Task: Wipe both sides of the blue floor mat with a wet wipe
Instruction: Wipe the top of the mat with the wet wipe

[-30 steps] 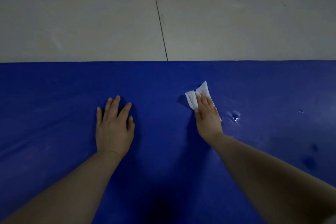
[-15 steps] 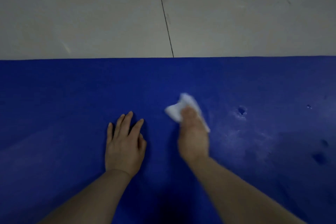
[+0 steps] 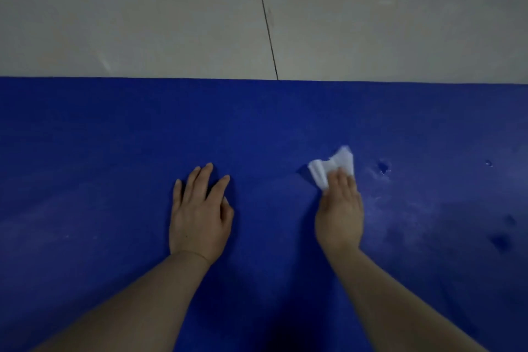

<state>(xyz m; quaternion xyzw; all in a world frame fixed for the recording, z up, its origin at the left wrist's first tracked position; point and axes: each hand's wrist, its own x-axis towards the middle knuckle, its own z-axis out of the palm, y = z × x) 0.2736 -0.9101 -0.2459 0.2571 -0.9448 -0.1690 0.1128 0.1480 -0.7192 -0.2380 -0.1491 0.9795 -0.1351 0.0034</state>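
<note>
Your right hand (image 3: 338, 210) slid the wet wipe (image 3: 331, 167) toward 3 o'clock, pressing it flat-fingered; left hand (image 3: 198, 214) lies open on the blue mat (image 3: 114, 137)

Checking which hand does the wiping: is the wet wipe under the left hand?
No, the wet wipe lies under the right hand's fingers, while the left hand rests flat on the bare blue mat.

no readable text, labels, brands or numbers on any surface in view
</note>
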